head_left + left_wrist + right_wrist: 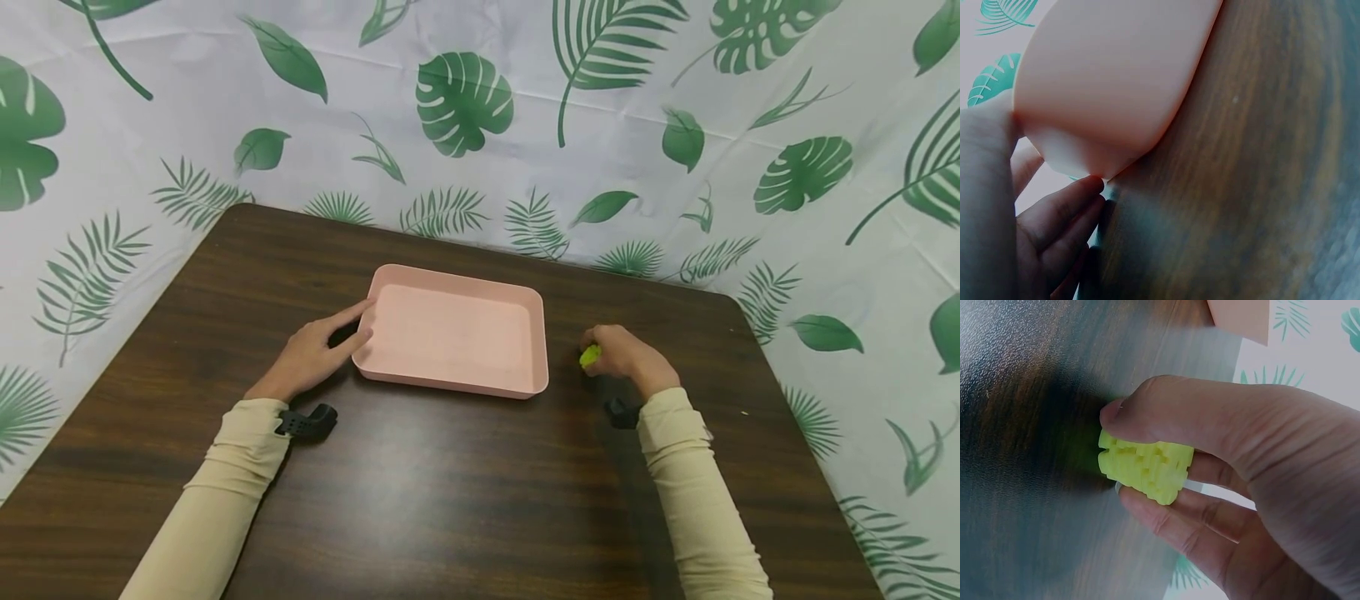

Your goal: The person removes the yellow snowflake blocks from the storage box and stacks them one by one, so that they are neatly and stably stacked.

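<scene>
A shallow pink tray (pixel 450 388) rests on the dark wooden table. At its left end my left hand (pixel 307 358) holds the rim. The thumb reaches over the edge, and in the left wrist view fingers (pixel 1063 215) touch the outside of the tray wall (pixel 1104 75). To the right of the tray, my right hand (pixel 626 358) pinches a small yellow-green piece (pixel 1144 465) between thumb and fingers, just above or at the tabletop. Its surface is ridged and notched; the fingers cover part of it, so its kind is unclear.
The brown wood-grain table (pixel 450 517) has rounded far corners. Behind and beside it hangs a white cloth (pixel 525 167) with green leaf prints. Black straps (pixel 307 422) sit at both wrists.
</scene>
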`<state>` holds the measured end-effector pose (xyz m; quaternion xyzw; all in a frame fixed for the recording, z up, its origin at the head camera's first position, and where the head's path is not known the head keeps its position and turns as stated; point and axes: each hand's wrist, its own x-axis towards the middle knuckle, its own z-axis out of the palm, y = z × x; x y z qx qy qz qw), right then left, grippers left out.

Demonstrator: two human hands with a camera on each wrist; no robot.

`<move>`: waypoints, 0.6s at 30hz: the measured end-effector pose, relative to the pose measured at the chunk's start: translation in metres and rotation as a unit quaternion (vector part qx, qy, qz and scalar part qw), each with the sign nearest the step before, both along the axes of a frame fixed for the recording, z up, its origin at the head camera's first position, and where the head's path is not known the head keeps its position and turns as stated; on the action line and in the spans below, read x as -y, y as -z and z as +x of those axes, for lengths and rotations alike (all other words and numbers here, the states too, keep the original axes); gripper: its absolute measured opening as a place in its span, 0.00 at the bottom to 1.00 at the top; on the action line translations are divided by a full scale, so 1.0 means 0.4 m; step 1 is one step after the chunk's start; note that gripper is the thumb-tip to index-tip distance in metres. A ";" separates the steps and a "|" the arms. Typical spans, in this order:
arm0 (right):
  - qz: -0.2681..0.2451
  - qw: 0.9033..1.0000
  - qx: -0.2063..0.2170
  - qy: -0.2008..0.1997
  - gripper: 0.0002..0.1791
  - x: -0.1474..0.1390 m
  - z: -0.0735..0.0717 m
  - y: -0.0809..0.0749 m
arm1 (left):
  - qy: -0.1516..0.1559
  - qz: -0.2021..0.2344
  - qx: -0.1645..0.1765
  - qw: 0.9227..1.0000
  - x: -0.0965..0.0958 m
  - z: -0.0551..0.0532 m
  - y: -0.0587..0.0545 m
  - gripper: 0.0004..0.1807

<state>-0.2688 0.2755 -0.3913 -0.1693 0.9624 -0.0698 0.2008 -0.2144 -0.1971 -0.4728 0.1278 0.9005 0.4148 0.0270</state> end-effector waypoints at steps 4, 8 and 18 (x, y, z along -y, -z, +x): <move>-0.002 1.000 -0.003 0.002 0.21 -0.001 -0.003 0.004 | -0.002 0.000 -0.002 1.000 0.000 -0.003 0.005 0.36; -0.004 1.000 -0.006 0.002 0.21 -0.003 -0.007 0.005 | -0.005 0.002 -0.005 1.000 0.000 -0.005 0.006 0.36; -0.003 1.000 -0.001 0.004 0.21 -0.006 -0.010 0.006 | -0.006 -0.002 -0.001 1.000 -0.002 -0.003 -0.001 0.36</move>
